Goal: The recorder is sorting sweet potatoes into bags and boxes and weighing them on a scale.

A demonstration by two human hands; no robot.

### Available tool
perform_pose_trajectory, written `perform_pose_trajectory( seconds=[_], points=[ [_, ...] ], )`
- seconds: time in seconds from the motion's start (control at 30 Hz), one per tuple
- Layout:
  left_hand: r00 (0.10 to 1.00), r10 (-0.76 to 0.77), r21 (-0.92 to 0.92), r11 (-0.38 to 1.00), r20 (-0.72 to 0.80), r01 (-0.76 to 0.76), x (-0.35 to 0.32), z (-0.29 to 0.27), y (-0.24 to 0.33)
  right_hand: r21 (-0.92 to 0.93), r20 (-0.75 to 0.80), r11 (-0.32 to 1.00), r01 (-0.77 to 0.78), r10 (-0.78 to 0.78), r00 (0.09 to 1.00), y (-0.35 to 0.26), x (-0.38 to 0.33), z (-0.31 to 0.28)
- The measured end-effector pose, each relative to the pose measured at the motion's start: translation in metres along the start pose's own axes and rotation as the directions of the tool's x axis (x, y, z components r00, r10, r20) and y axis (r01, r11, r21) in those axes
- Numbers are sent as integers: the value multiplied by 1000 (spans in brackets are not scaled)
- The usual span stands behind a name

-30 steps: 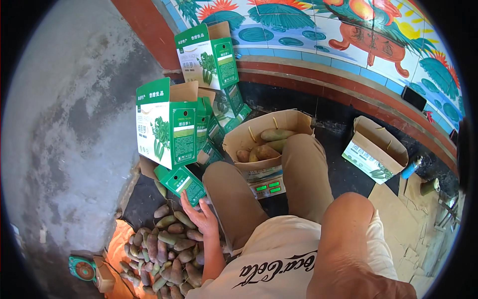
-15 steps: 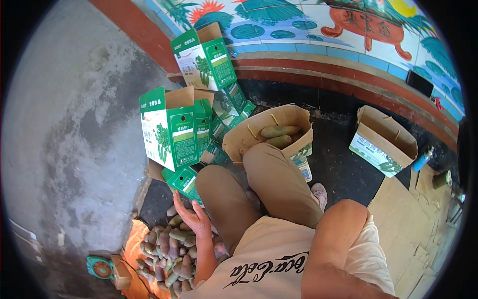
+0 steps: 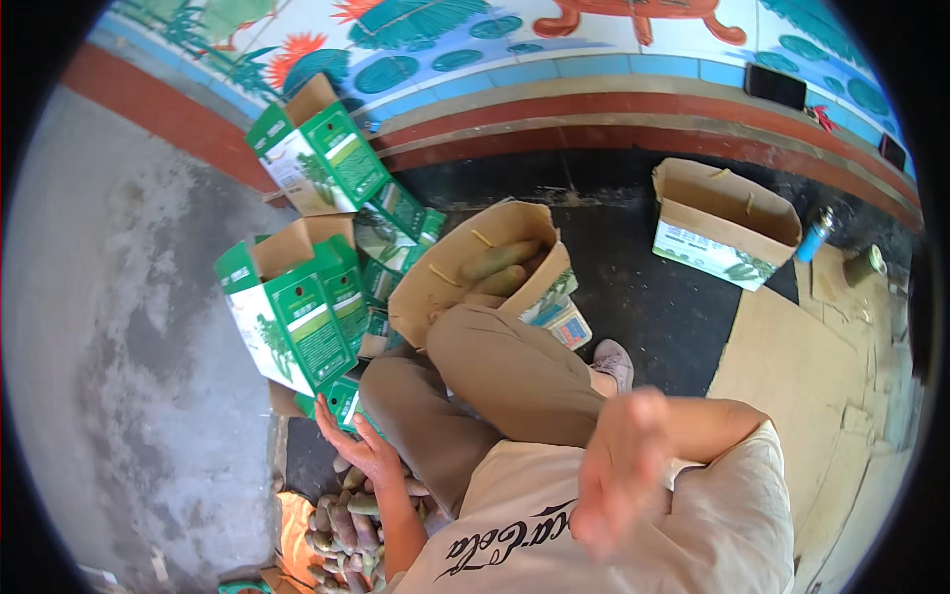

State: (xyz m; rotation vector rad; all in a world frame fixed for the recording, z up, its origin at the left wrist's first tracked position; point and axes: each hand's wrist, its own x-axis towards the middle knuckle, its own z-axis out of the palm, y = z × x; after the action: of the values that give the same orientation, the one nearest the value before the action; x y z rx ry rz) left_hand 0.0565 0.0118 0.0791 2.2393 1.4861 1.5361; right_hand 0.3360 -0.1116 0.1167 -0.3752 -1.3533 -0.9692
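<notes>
My left hand (image 3: 358,447) is open with its fingers spread and holds nothing. It hovers beside my left thigh, next to the pile of long green and purplish radishes (image 3: 346,525) on the floor. My right hand (image 3: 623,465) is raised in front of my chest, elbow bent; motion smears its fingers, and nothing in it can be made out. Beyond my knees stands an open cardboard carton (image 3: 421,287) with rope handles. Several green radishes (image 3: 500,260) lie inside it, and my knee hides part of its near side.
Green-and-white cartons (image 3: 297,317) stand stacked at the left. A keypad scale (image 3: 566,325) shows under the middle carton's right side. Farther right are another open carton (image 3: 727,233), a blue bottle (image 3: 814,238) and flattened cardboard (image 3: 772,366). Orange sheeting (image 3: 297,535) lies under the radishes.
My right hand has come up into view in front of my chest. The view has turned, so the cartons sit farther left. My left hand stays open near the pile.
</notes>
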Motion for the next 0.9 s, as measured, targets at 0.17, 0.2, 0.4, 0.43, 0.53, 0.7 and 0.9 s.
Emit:
perform_pose_trajectory(
  seconds=[0.17,0.2,0.4,0.43,0.53,0.7,0.9],
  points=[
    [997,16,-58,998,81,-11,8,30,-2,-470,582,824,-316,558,591,80,-83,-56],
    [997,9,-44,999,82,-6,9,31,-5,-559,587,770,-309,630,509,96,-102,-68],
    [996,-17,-1,1000,91,17,12,35,-18,-979,202,203,11,962,186,169,-232,-200],
    [995,-24,8,1000,98,23,12,35,-20,-990,116,105,91,985,125,174,-246,-226],
    [993,-43,46,998,109,38,14,37,-18,-947,-183,-130,292,970,-161,175,-265,-267],
    [992,-48,79,996,117,39,20,42,-18,-926,-108,21,377,942,-318,182,-271,-263],
    [990,19,82,996,139,-31,35,60,-20,-940,38,167,299,918,-396,191,-292,-252]
  ],
)
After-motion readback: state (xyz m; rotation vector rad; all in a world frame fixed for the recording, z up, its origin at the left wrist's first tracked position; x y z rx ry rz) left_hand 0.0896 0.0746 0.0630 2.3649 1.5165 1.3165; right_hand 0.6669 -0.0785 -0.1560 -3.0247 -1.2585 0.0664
